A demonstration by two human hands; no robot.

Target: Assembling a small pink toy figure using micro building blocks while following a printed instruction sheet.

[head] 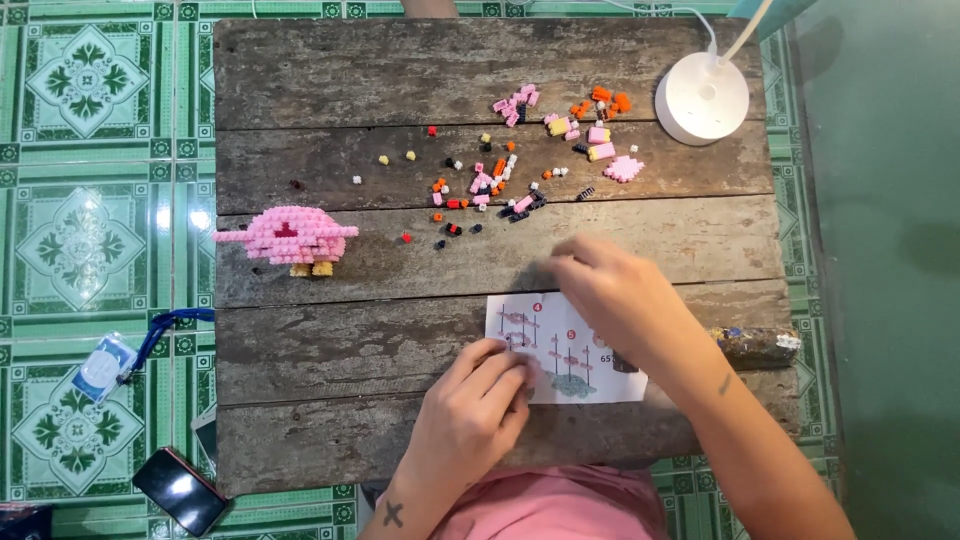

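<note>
Loose bricks [500, 185] lie behind the instruction sheet [560, 350], model [287, 236] left.

Both hands sit on the instruction sheet [566, 352] near the front of the wooden desk [400, 70]: left hand [472, 412] pressing its lower-left edge, right hand [612, 298] over the top. Pink brick figure [287, 236] stands way left, loose tiny bricks [500, 180] scattered above, white lamp base [702, 97] at the top right.
</note>
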